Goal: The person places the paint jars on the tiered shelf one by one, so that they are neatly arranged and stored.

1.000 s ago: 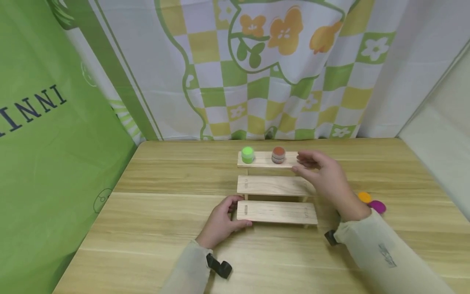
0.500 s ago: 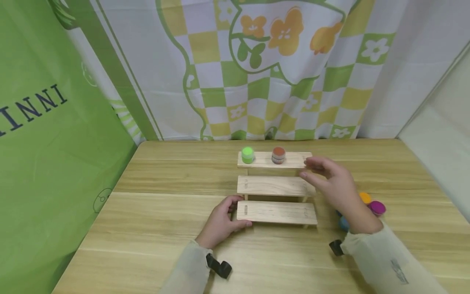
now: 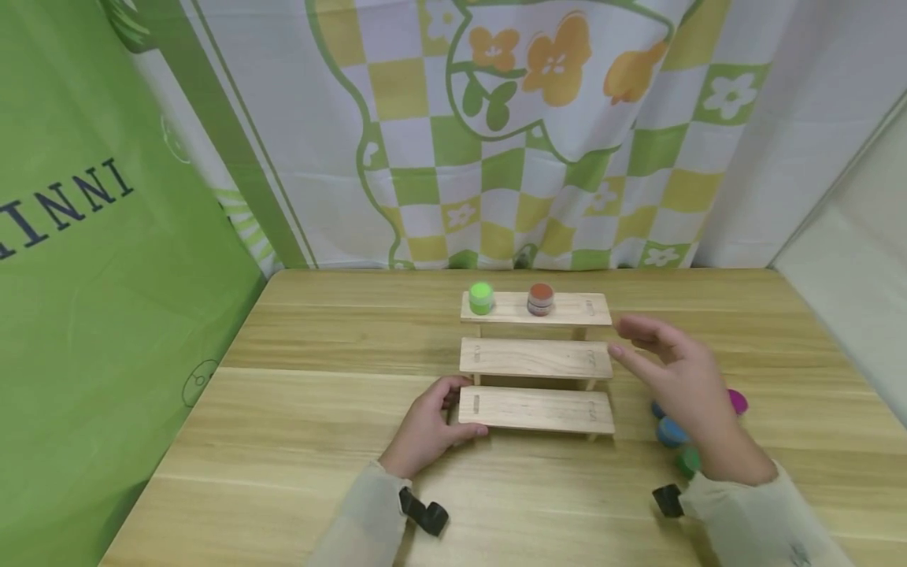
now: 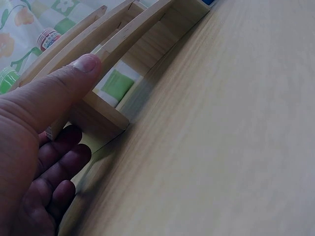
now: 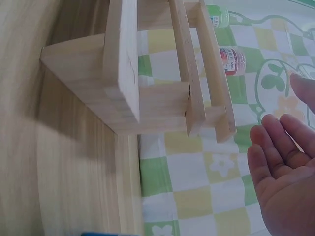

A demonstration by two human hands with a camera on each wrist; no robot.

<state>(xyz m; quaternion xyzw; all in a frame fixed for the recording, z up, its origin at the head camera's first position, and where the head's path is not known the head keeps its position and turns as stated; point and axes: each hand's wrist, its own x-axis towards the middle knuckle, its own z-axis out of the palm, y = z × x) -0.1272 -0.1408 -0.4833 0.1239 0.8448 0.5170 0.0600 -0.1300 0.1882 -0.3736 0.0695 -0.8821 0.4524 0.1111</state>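
A three-step wooden display stand [image 3: 536,358] stands on the table. My left hand [image 3: 425,429] grips the left end of its lowest step; in the left wrist view the thumb [image 4: 64,86] lies along the step's front edge and the fingers curl beneath. A small jar with a bright green lid [image 3: 481,299] and a jar with a reddish-brown lid [image 3: 540,299] sit on the top step, at its left and middle. Just off the stand's right side hovers my right hand [image 3: 687,386], its fingers loosely bent and holding nothing; the right wrist view shows the bare palm [image 5: 290,187].
Several more jars lie to the right of the stand, partly covered by the right hand: a blue one [image 3: 671,431], a green one [image 3: 689,461] and a purple one [image 3: 738,402]. A patterned curtain [image 3: 482,181] hangs behind the table [image 3: 319,441].
My right hand has drawn back from the top step's right end, toward the right and nearer to me, uncovering the blue and green jars. The left hand keeps its grip on the stand.
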